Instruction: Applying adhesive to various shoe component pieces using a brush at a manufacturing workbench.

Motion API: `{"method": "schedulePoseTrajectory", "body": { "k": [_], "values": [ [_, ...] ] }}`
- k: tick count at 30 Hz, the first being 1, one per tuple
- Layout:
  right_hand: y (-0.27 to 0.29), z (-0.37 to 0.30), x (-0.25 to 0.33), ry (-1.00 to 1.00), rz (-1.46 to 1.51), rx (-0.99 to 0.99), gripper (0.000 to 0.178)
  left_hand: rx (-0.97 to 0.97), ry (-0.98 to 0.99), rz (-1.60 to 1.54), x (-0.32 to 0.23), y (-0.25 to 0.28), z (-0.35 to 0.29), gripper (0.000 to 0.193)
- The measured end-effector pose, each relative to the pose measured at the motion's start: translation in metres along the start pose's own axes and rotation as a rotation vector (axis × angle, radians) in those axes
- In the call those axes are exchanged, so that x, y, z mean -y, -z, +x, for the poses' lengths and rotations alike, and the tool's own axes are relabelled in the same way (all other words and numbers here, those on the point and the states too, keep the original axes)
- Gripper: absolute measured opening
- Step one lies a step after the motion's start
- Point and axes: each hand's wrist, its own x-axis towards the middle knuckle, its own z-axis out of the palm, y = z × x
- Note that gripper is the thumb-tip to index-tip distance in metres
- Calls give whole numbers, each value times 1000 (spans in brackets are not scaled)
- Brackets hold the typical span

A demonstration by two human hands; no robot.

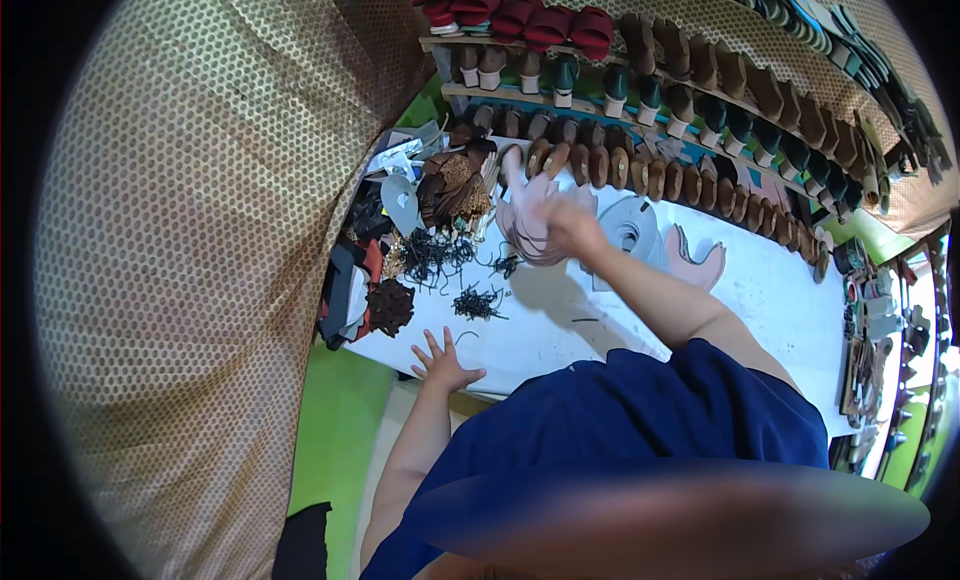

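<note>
My left hand [445, 365] rests on the near left edge of the white table [775, 315], with fingers spread and nothing in them. Farther out, my right hand [568, 228] reaches over a stack of pale pink cut pieces [528, 242]. Motion blurs its fingers, so I cannot tell whether it grips one. Just right of it lie grey curved pieces [640, 225], then pink U-shaped pieces [703, 268]. Small heaps of dark, thin strips [478, 302] sit between my two hands.
A gold patterned curtain [200, 240] hangs at the left. Brown scraps [455, 185] and a dark brown bundle [390, 306] crowd the table's left end. Brown shoe forms [620, 167] line its back. Above, shelves carry red slippers [548, 25] and heeled shoes [648, 100].
</note>
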Motion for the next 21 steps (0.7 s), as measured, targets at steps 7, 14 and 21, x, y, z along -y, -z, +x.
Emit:
{"method": "schedulePoseTrajectory", "body": {
  "k": [7,14,21],
  "values": [
    [-60,-192,12,696,170,582,40,1,3,4,-1,0,-3,142],
    [-53,-200,29,583,214,729,38,0,12,5,-1,0,-5,142],
    [-48,-212,37,323,96,577,46,-22,-12,10,2,-5,-5,142]
  ]
}}
